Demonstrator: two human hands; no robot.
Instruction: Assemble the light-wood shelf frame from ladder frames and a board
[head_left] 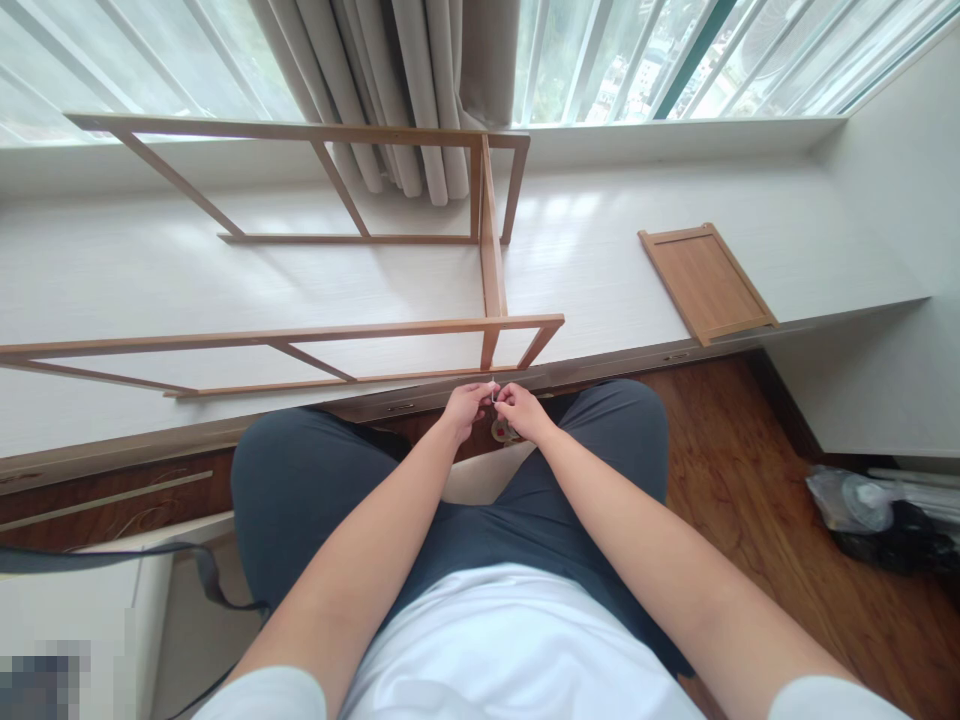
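Pale, tiny part pinched between both hands.

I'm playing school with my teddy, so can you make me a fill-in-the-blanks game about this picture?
1. The wooden frame lies on the white ____.
2. The left hand and right hand pinch one tiny thing between the person's ____.
3. The flat wooden panel lies to the ____ of the frame.
4. Behind the frame hangs a grey ____.

Missing words: ledge; knees; right; curtain
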